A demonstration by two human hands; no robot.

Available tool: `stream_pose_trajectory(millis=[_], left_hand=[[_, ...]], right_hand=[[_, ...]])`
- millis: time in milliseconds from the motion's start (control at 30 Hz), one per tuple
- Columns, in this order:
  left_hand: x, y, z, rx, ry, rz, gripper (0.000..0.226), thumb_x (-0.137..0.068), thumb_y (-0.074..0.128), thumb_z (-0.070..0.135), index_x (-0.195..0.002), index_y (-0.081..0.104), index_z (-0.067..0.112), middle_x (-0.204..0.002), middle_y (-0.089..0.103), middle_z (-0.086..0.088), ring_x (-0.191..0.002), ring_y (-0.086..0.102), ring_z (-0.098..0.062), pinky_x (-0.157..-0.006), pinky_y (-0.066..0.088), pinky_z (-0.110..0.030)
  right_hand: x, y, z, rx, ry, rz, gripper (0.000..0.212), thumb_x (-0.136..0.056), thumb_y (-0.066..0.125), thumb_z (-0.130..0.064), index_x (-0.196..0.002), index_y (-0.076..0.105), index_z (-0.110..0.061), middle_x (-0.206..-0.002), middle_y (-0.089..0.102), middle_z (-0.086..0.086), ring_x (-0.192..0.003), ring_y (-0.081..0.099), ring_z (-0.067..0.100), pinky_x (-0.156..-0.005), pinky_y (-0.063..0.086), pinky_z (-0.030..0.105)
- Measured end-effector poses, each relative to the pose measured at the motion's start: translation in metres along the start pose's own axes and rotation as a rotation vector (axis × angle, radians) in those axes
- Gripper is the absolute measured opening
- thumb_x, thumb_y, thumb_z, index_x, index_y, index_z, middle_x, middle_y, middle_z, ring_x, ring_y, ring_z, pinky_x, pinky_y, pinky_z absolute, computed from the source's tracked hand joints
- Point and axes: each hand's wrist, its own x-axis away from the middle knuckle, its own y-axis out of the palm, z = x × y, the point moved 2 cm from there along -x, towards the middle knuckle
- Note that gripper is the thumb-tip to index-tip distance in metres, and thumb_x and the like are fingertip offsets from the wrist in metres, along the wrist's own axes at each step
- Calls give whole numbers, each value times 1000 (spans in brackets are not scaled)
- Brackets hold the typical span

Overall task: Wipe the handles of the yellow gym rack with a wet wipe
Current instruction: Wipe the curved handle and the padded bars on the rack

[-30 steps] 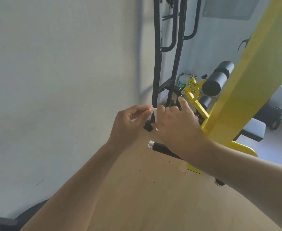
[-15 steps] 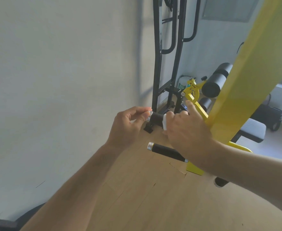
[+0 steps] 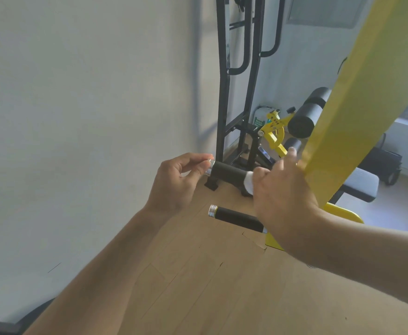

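Hands up at the rack, both on the upper handle [image 3: 227,171], a black foam grip w/ a silver end cap, sticking out toward the white wall [image 3: 77,117]. Left hand [image 3: 174,182] pinches that silver cap between thumb and fingertips, fingers curled in, palm facing right. Right hand [image 3: 282,192] is clamped round the inner end of the same grip, w/ the white wet wipe [image 3: 249,182] bunched under the fingers; only a small fold of it shows, pressed against the foam. Right index finger lifts up off the grip, pointing toward the yellow rack upright [image 3: 357,105], which runs diagonally across the top right, v. close to the lens. Hands sit apart, bare black foam showing between them.

Lower handle [image 3: 236,218], same black foam and silver cap, hangs just below, parallel, untouched; its inner end disappears behind the right wrist. Yellow base plate [image 3: 343,210] of the rack peeks out past the right forearm on the wood floor [image 3: 198,286].

Background: black steel frame [image 3: 224,81] w/ curved bars stands against the wall, its feet right behind the upper handle. Further right, a bench w/ black roller pads [image 3: 306,117], a yellow adjuster bracket [image 3: 274,131] and a grey seat pad [image 3: 360,184]. Dark bag-like shape [image 3: 389,165] by the far wall, too blurred to name.
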Motion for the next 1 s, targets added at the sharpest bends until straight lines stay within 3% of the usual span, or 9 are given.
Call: stream_pose_trajectory(millis=[67, 167, 300, 400, 567, 700, 867, 933, 1000], left_hand=[[0, 1, 0, -6, -3, -4, 15, -95, 67, 24, -106, 77, 22, -96, 76, 18, -94, 66, 11, -85, 43, -2], [0, 2, 2, -11, -21, -5, 16, -95, 67, 25, -106, 77, 22, -94, 77, 15, -93, 67, 9, -81, 43, -1], [3, 2, 7, 26, -2, -31, 15, -96, 64, 20, -99, 77, 27, -86, 79, 10, -85, 70, 5, -75, 45, -4], [4, 2, 7, 23, 14, -51, 16, -96, 63, 20, -96, 76, 29, -80, 78, 8, -82, 71, 2, -74, 47, -7], [-3, 3, 1, -68, 6, -24, 11, -94, 68, 29, -101, 76, 31, -91, 76, 21, -94, 67, 10, -83, 47, -6], [-4, 7, 1, -91, 23, -33, 14, -94, 67, 30, -105, 76, 28, -95, 75, 22, -95, 65, 12, -81, 43, 0], [-4, 8, 3, -81, 13, -60, 14, -95, 66, 32, -103, 76, 28, -95, 76, 19, -96, 67, 10, -83, 47, -10], [-4, 6, 5, -80, 23, -76, 13, -95, 65, 33, -101, 76, 30, -92, 78, 17, -96, 69, 7, -85, 50, -18], [-2, 5, 6, -69, 33, -97, 13, -96, 64, 32, -97, 76, 32, -84, 78, 14, -92, 70, 4, -80, 51, -17]], right_hand=[[6, 2, 2, 53, -29, -9, 35, -102, 38, -21, -130, 50, -2, -94, 47, 16, -106, 59, 41, -111, 16, 69], [-9, 1, -4, -118, 40, 135, 35, -105, 34, -29, -120, 51, -2, -76, 38, 13, -92, 63, 35, -113, 22, 62], [-43, -12, -19, -394, 49, 278, 43, -104, 26, -41, -117, 46, -5, -92, 65, 7, -93, 66, 32, -113, 24, 54], [-52, -10, -24, -472, 61, 292, 42, -101, 21, -38, -115, 44, -6, -98, 68, 9, -94, 65, 33, -111, 29, 52], [-17, 4, -11, -130, 106, 92, 35, -101, 40, -28, -123, 46, -2, -94, 57, 15, -107, 59, 42, -114, 21, 64], [13, 12, 3, 95, 17, -37, 40, -99, 47, -23, -132, 50, -1, -110, 56, 14, -116, 55, 47, -112, 8, 73], [-15, 4, -5, -227, 69, 192, 31, -100, 31, -20, -115, 54, -3, -81, 43, 8, -86, 61, 33, -116, 14, 64], [-33, -5, -13, -335, 68, 271, 35, -103, 31, -29, -117, 52, -4, -83, 47, 7, -87, 62, 32, -116, 18, 61], [-46, -8, -21, -409, 61, 274, 39, -104, 33, -35, -122, 48, -4, -93, 59, 8, -95, 63, 32, -117, 19, 58]])
